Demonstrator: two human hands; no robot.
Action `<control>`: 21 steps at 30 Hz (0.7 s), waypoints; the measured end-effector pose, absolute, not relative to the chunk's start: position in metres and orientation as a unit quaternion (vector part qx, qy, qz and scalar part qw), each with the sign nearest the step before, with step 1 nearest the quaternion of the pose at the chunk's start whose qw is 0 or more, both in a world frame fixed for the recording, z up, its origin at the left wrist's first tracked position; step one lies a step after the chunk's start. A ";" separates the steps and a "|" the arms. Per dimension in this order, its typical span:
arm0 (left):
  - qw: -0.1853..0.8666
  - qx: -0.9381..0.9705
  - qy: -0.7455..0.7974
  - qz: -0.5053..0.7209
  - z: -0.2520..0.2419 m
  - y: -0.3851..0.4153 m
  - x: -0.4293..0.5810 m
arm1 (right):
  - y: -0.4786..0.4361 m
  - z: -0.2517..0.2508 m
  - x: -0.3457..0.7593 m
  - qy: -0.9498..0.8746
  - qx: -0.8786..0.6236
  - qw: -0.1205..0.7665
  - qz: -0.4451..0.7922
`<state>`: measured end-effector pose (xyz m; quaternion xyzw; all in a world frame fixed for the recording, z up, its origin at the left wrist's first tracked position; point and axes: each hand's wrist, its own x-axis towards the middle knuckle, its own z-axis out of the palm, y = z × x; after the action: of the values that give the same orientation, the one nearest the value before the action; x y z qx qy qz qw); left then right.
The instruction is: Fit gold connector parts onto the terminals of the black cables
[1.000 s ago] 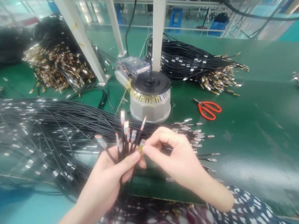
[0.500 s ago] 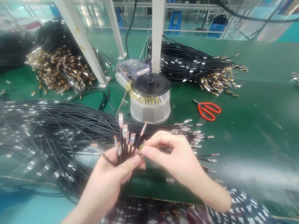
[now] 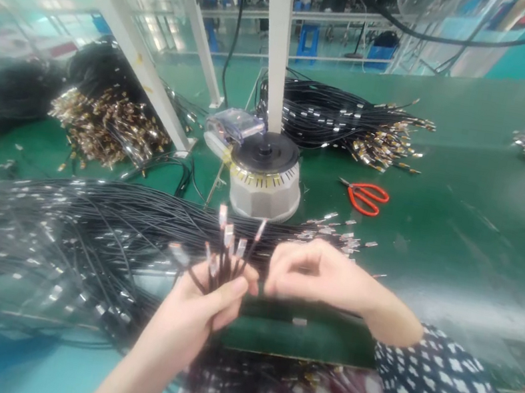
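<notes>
Several black cables point(image 3: 224, 267) are gripped in the left hand point(image 3: 203, 301), metal ends fanned upward, over the near edge of the green counter point(image 3: 461, 191). Right hand point(image 3: 329, 279) is held just beside the left's fingertips, fingers curled in; whether anything is pinched can't be told. Long cable bundle point(image 3: 102, 209) is laid behind; tape dispenser point(image 3: 263, 193) and red-handled scissors point(image 3: 352, 189) are placed beyond.

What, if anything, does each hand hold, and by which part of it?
The left hand holds several black cables just below their silvery ends. Whether the right hand holds anything cannot be told.
</notes>
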<state>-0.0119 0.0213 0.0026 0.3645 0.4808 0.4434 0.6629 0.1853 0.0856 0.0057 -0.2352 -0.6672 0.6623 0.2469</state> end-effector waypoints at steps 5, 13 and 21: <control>0.642 0.388 0.490 0.445 -0.003 0.018 -0.002 | 0.073 0.011 0.165 -0.608 -0.400 0.399 0.557; 0.566 0.310 0.520 0.560 0.002 0.018 -0.004 | 0.074 0.009 0.172 -0.662 -0.319 0.333 0.592; 0.595 0.338 0.530 0.501 0.002 0.014 0.000 | 0.065 -0.002 0.169 -0.744 -0.304 0.349 0.483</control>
<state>0.0000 0.0140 0.0023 0.3380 0.5295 0.5012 0.5951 0.1689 0.0651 -0.0016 -0.3035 -0.7437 0.4828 0.3489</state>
